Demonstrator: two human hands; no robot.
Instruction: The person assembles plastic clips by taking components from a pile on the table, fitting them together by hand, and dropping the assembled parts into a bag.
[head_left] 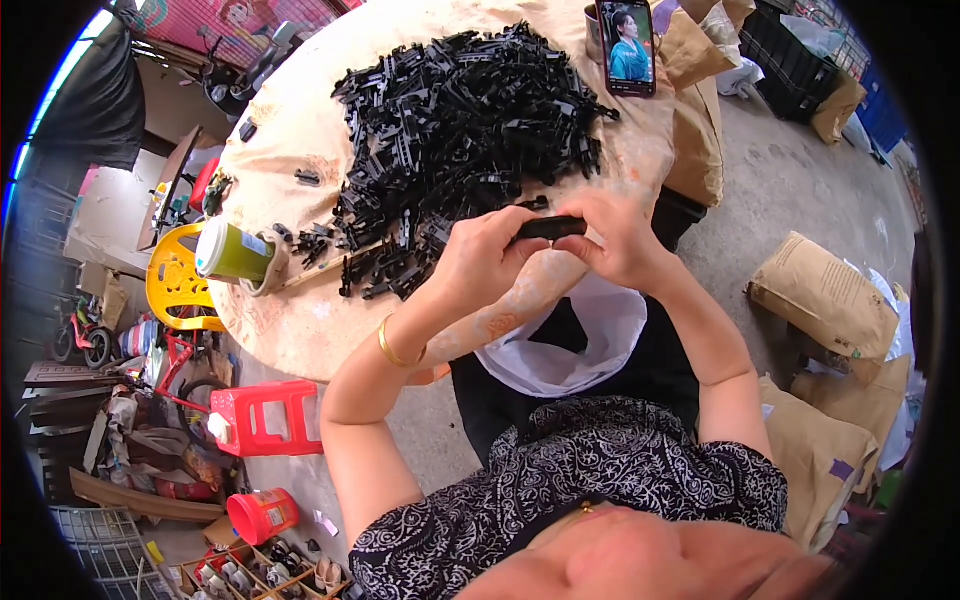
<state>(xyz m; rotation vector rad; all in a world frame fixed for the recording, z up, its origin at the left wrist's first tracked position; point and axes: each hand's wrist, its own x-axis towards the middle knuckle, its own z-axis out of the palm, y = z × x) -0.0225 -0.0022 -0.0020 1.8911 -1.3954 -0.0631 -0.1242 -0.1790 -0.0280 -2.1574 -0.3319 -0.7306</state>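
1. Black plastic part [552, 229]: we have it raised between our two hands, over the near edge of the cloth-covered table [290, 110].
2. Our left hand [485, 258] has its thumb and fingers closed around the part's left end.
3. Our right hand [620, 245] grips the other end, its fingers curled and thumb pressed in.
4. Just beyond our hands, we see a heaped pile [470, 130] of small black pieces.
5. Below our hands, a white bag [535, 375] gapes open.
6. We have a lidded green cup [240, 256] at left, a phone [628, 50] at far right.
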